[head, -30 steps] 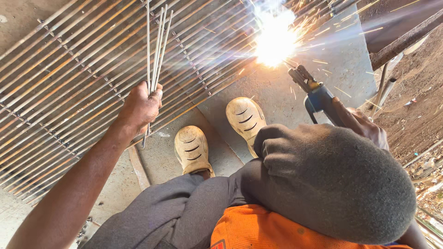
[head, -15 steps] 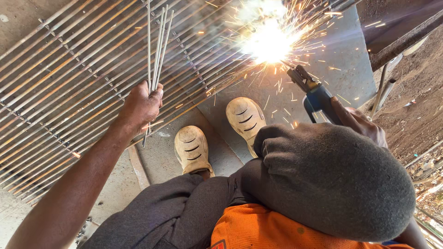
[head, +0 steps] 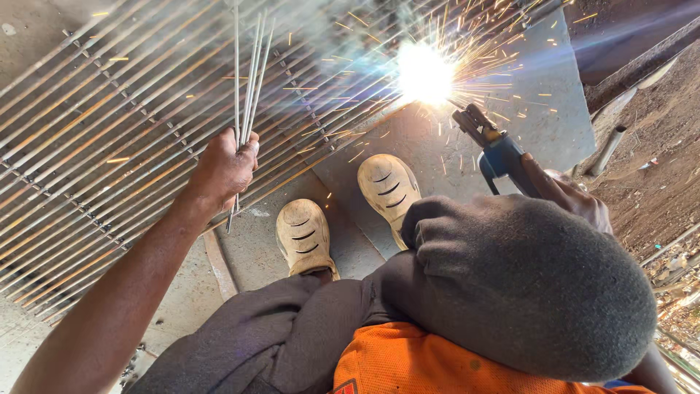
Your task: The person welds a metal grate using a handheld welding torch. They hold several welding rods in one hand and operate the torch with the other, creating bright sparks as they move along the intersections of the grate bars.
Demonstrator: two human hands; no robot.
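the left hand (head: 222, 169) gripped a bundle of welding rods (head: 248, 80) upright over the metal bar grille (head: 95, 146); the right hand (head: 572, 197) was closed on the blue electrode holder (head: 496, 149), its tip at the bright arc (head: 425, 73). welding looked under way; continuing likely needed a steady tip. sparks fell near the tan shoes (head: 386, 190); bare concrete (head: 539, 95) lay beyond.
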